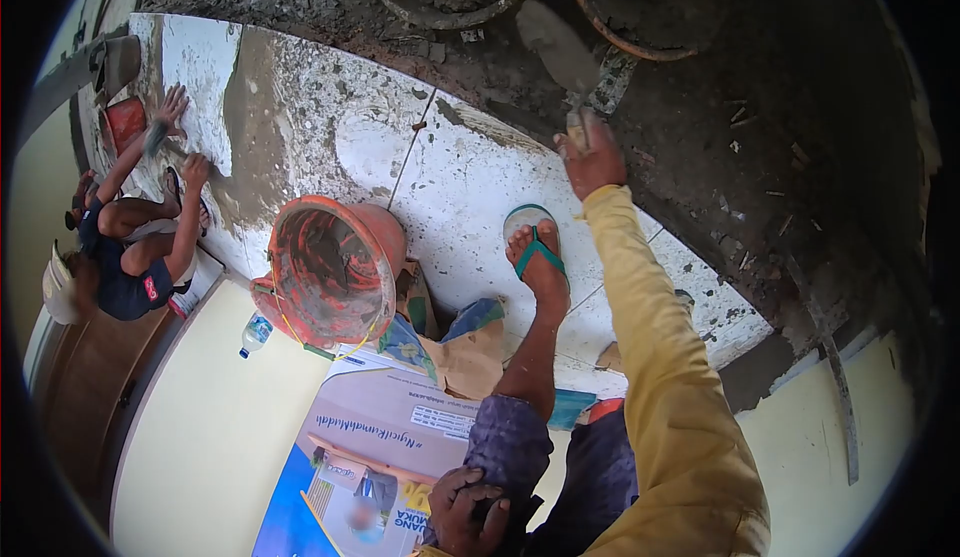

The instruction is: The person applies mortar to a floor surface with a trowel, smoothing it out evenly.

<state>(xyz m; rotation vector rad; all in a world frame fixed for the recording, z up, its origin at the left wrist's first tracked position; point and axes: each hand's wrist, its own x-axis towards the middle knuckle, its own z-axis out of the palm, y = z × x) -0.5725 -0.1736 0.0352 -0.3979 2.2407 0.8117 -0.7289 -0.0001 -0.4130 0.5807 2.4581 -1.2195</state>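
Note:
My right hand [592, 157], at the end of a yellow sleeve, is closed around the handle of a trowel [556, 47]. The mud-coated blade lies over the dark, wet ground, just past the edge of the white tiles [470, 172]. My left hand [466, 512] rests at my knee at the bottom, its fingers loosely bent and apart, with nothing clearly held. A red bucket [385, 237] smeared with grey mortar stands on the tiles to the left of my sandalled foot [540, 252].
At the left a person in a cap [125, 257] crouches, both hands near the tiles. Two round containers of mortar [455, 19] [640, 49] stand at the top. A torn paper bag [470, 357], a bottle [256, 335], a printed banner [370, 427] and a long strip [840, 397] are around.

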